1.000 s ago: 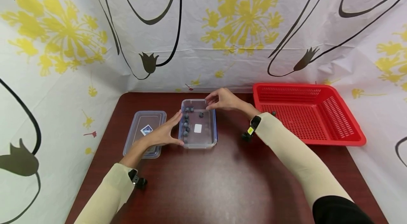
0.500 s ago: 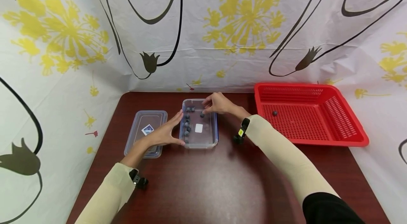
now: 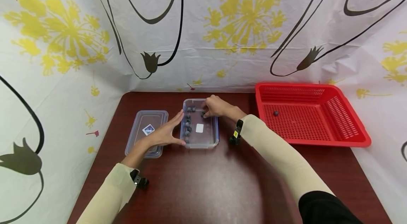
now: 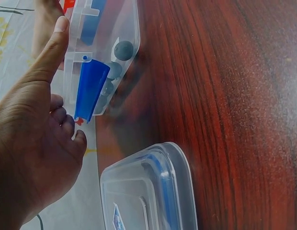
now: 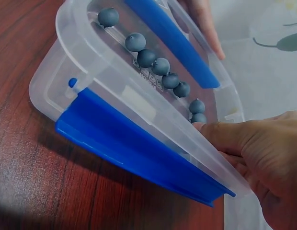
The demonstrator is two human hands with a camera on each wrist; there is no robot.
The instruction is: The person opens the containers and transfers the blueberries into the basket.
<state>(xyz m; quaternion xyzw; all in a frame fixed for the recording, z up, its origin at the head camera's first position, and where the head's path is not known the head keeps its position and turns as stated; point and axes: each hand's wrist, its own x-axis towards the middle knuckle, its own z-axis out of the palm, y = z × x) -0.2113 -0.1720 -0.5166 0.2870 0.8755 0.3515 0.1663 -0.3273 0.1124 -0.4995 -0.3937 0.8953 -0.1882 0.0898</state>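
A clear plastic food container (image 3: 208,140) with blue clips (image 5: 134,148) stands on the table. Along its left side runs a row of several blueberries (image 5: 160,66). My left hand (image 3: 163,134) spreads thumb and fingers along the container's left wall, touching it near both corners; the left wrist view shows the thumb (image 4: 61,28) up by the rim. Over the far right wall my right hand (image 3: 219,106) reaches inside, thumb and fingers closed about a single blueberry (image 3: 202,114). In the right wrist view most of those fingers are hidden behind the wall.
The container's clear lid (image 3: 140,119) lies left of it, partly under my left forearm. A red perforated basket (image 3: 341,142) stands at the back right with one blueberry (image 3: 276,113) inside. A patterned cloth (image 3: 197,68) hangs behind the brown table (image 3: 197,181).
My right hand has moved from the container's far right rim leftward and down inside, to the lone blueberry. The left hand has stayed at the left wall.
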